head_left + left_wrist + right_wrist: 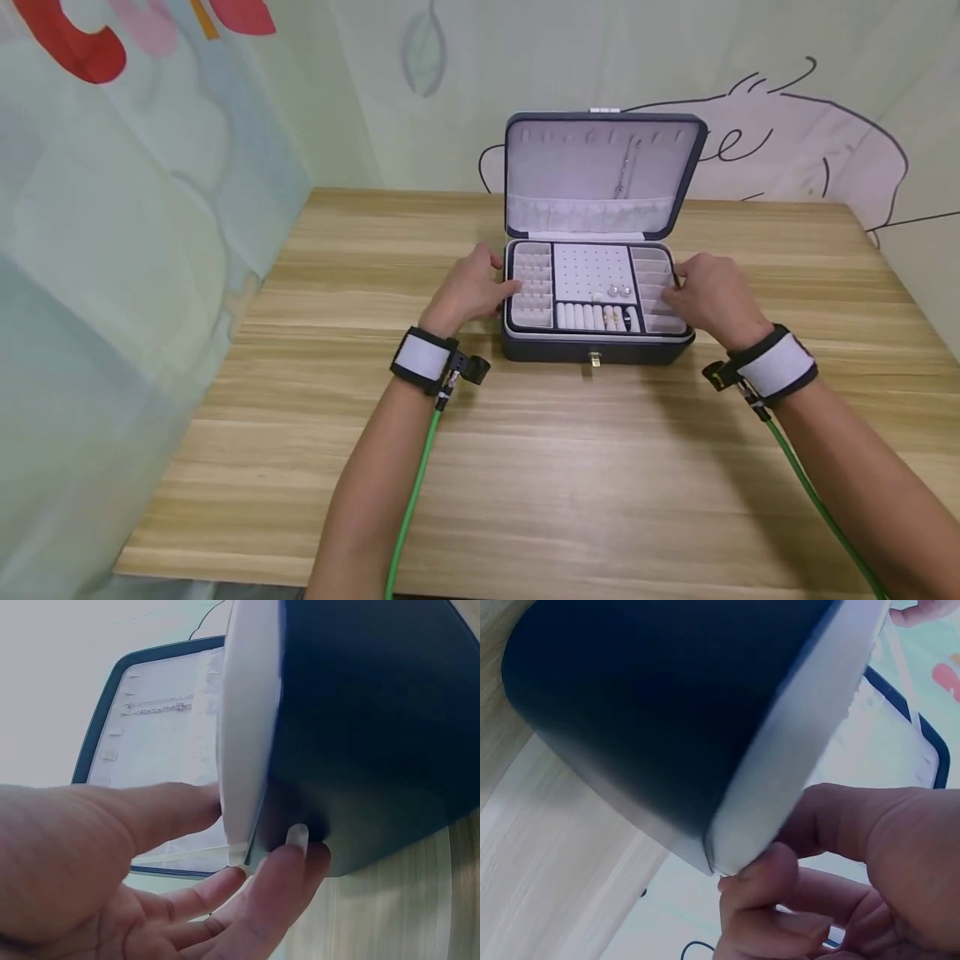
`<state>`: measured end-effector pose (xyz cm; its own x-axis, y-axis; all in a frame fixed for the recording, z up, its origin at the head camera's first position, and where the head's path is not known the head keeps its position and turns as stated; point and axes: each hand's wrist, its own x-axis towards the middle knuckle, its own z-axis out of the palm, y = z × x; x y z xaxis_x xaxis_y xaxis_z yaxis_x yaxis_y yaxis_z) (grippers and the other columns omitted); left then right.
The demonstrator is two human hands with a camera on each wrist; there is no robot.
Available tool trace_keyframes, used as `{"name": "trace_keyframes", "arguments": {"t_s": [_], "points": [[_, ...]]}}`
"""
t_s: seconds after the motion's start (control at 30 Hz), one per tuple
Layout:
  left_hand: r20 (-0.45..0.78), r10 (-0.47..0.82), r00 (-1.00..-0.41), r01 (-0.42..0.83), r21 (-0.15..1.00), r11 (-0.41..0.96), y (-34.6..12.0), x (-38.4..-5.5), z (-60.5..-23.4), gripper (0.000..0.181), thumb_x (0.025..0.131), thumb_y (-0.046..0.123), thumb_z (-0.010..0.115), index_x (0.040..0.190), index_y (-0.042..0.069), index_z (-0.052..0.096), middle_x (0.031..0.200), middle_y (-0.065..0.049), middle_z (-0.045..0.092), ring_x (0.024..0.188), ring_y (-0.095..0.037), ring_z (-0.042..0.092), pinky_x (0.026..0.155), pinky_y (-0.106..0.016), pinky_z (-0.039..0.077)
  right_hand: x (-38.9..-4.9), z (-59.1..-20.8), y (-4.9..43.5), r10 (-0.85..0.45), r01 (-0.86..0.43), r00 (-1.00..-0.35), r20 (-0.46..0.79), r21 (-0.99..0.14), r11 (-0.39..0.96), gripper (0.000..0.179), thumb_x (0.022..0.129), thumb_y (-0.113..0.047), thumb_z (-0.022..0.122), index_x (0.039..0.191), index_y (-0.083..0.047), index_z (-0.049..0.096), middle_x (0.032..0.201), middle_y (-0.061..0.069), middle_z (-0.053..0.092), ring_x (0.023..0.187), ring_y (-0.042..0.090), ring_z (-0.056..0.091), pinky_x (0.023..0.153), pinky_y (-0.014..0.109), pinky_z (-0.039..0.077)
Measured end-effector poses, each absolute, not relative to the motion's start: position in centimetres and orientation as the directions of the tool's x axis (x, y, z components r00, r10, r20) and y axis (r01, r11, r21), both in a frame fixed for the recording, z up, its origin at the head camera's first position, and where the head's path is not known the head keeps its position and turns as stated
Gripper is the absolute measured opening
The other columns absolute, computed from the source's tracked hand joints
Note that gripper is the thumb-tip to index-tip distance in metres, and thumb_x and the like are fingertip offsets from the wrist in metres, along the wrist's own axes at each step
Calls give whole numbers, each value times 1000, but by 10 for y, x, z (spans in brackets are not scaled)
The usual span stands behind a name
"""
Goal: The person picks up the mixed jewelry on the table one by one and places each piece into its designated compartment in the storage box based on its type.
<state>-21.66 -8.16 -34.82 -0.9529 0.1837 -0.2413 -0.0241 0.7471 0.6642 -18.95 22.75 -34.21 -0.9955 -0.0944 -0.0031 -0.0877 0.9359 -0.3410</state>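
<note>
A dark navy jewelry box (551,348) stands on the table with its lid (562,167) raised. Its top tray has side compartments, a white earring board (588,271) with a pair of round earrings (619,291), and ring rolls (581,316) holding several rings. My left hand (471,290) grips the box's left side, thumb (169,810) over the white rim and fingers outside. On the opposite side, my right hand (716,292) pinches the rim near its back corner, thumb inside and curled fingers (761,881) at the outer edge. A necklace (624,171) hangs inside the lid.
The wood-grain table (337,333) extends around the box. A patterned backdrop (405,100) stands close behind it. Green cables (416,492) run from the wrist cameras along both forearms. A metal clasp (596,359) sits on the box's front.
</note>
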Motion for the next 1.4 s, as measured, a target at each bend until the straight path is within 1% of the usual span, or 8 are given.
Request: {"name": "trace_keyframes", "arguments": {"t_s": [0.17, 0.27, 0.47, 0.6, 0.83, 0.93, 1.1, 1.4], "points": [[-244, 197, -950, -22, 677, 735, -82, -217, -348, 47, 100, 33, 65, 132, 3, 47, 107, -14, 65, 72, -18, 67, 66, -29, 52, -195, -341, 229, -49, -46, -999, 0, -367, 929, 26, 93, -13, 56, 98, 8, 72, 58, 4, 50, 52, 19, 49, 46, 29, 33], [-255, 200, -946, -24, 672, 740, -84, -218, -348, 47, 102, 37, 61, 134, 4, 47, 101, -12, 64, 72, -18, 64, 66, -30, 51, -202, -337, 231, -26, -44, -998, 50, -399, 916, 44, 96, -15, 55, 127, 15, 61, 61, 11, 58, 51, 18, 50, 46, 29, 35], [-150, 215, -965, 61, 669, 741, -86, -231, -344, 57, 108, 38, 45, 150, 2, 32, 129, -24, 57, 114, -32, 61, 96, -43, 53, -219, -321, 234, 39, -73, -978, 203, -513, 855, 45, 101, -22, 47, 134, 8, 60, 102, 29, 70, 70, 31, 59, 54, 32, 39], [-34, 203, -979, 126, 679, 723, -88, -245, -337, 66, 109, 34, 44, 159, 2, 16, 160, -29, 27, 149, -40, 31, 123, -50, 32, -233, -308, 230, 98, -79, -960, 262, -590, 804, 52, 105, -30, 45, 145, 2, 50, 124, 28, 62, 106, 39, 63, 76, 41, 48], [135, 231, -963, 261, 675, 690, -81, -268, -307, 73, 109, 32, 40, 163, 4, -2, 170, -22, 7, 159, -33, 10, 130, -43, 17, -259, -287, 221, 148, -51, -960, 239, -667, 743, 63, 108, -37, 41, 162, -15, 20, 160, 17, 41, 139, 34, 53, 110, 52, 49], [188, 248, -950, 309, 653, 692, -77, -278, -295, 69, 111, 30, 35, 163, 4, -3, 172, -15, 6, 161, -25, 8, 131, -32, 10, -268, -282, 219, 127, -92, -956, 265, -679, 729, 57, 109, -34, 40, 162, -17, 26, 163, 11, 40, 142, 29, 51, 112, 48, 48], [215, 256, -942, 335, 640, 691, -76, -286, -287, 63, 112, 29, 30, 164, 8, 1, 172, -11, 12, 160, -20, 12, 129, -24, 9, -274, -280, 218, 135, -118, -941, 311, -674, 730, 45, 110, -25, 40, 154, -16, 45, 156, 8, 51, 134, 26, 60, 102, 32, 56], [313, 185, -932, 357, 691, 629, -87, -282, -288, 47, 112, 23, 37, 156, 7, 35, 157, -14, 44, 143, -25, 49, 117, -31, 42, -270, -289, 221, 107, -182, -916, 386, -638, 748, 44, 107, -22, 52, 151, -15, 51, 145, 10, 54, 123, 25, 61, 92, 19, 55]]}}
